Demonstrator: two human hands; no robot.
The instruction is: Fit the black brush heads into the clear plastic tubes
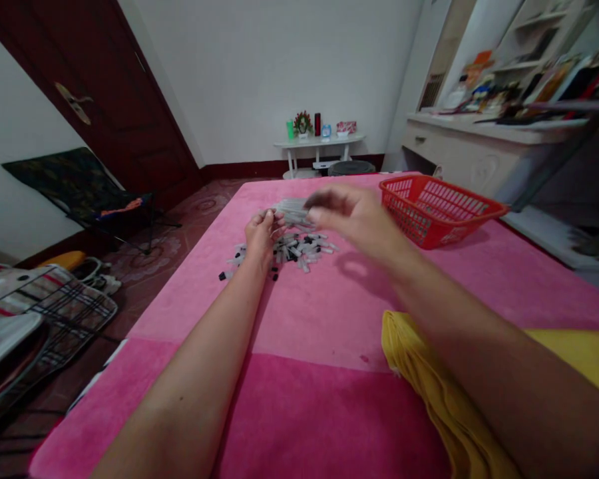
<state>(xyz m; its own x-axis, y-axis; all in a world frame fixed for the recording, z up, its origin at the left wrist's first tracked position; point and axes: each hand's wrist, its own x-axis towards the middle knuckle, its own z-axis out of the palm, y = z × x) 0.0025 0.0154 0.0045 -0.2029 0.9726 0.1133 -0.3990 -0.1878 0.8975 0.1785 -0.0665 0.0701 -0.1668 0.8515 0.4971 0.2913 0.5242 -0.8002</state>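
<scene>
My left hand (264, 234) is over the left side of a loose pile, its thumb and fingers pinched together. What they hold is too small to make out. The pile is made of small clear and black plastic pieces (304, 249), scattered on the pink cloth. Behind it lies a bundle of thin clear plastic tubes (293, 209), partly hidden by both hands. My right hand (359, 216) hovers at the right end of the bundle, blurred by motion. Its fingers are curved and its thumb looks apart from them, with nothing visible between.
A red plastic basket (432, 213) stands at the table's right rear. Yellow cloth (414, 359) lies under my right forearm. The pink cloth (299, 319) covers the table. Beyond are a small white table (324, 141), a folding chair (74, 189) on the left and a cluttered desk (479, 136).
</scene>
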